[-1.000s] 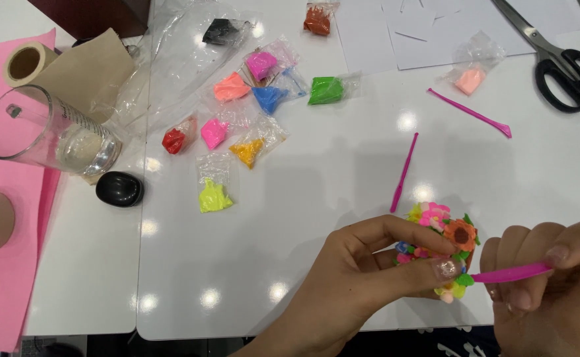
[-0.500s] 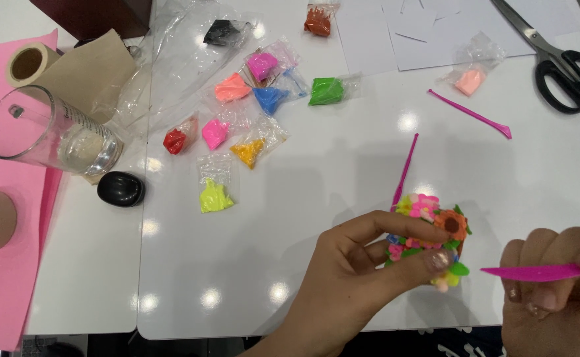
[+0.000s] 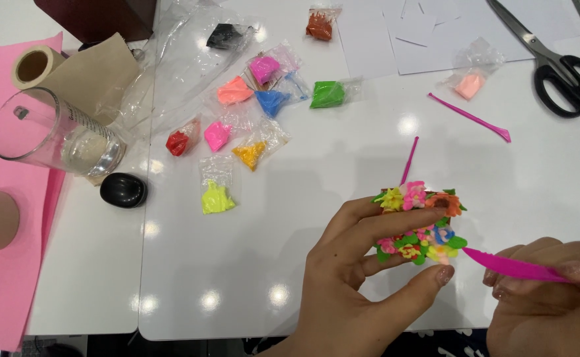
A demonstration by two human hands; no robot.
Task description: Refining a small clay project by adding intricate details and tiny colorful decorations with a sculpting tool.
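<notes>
My left hand [image 3: 352,277] holds a small clay flower cluster [image 3: 419,221] between thumb and fingers, just above the white table [image 3: 303,198]. The cluster carries yellow, pink, orange and blue blossoms with green leaves. My right hand [image 3: 544,304] pinches a pink plastic sculpting tool [image 3: 511,266] at the lower right. Its flat tip points left and stops just short of the cluster's right side. A thin pink stick [image 3: 409,160] lies on the table behind the cluster.
Several small bags of coloured clay [image 3: 250,119] are scattered at the centre top. A clear glass [image 3: 52,135], a black egg-shaped object [image 3: 123,190], a tape roll [image 3: 33,65] and pink paper [image 3: 5,264] lie left. Scissors [image 3: 561,66], white paper and another pink tool [image 3: 469,118] lie right.
My right hand drew the pink tool away from the flower cluster to the right. My left hand turned the cluster slightly and lifted it a little.
</notes>
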